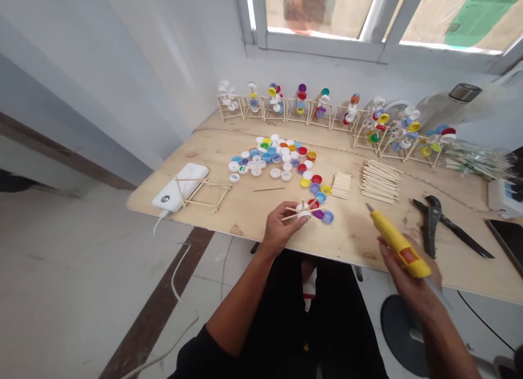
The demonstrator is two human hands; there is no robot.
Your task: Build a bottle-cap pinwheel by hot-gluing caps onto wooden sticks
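My left hand (281, 226) is closed on a small wheel hub (303, 210), a white bottle cap with several wooden sticks spreading out from it like spokes. It is held just above the table's front edge. In my right hand (412, 275) is a yellow glue gun (396, 240), its nozzle pointing up and left, well apart from the hub. Right behind the hub lie loose caps, among them a purple cap (318, 214) and a lilac cap (328, 217). A larger spread of coloured caps (286, 150) covers the table's middle.
Several stick frames with cap wheels (301, 109) line the wall. Stick bundles (379, 180) and short sticks (340, 185) lie mid-right, black pliers (433, 226) and a phone (509, 237) farther right. At left, a stick frame (216, 205) leans on a white power bank (180, 187).
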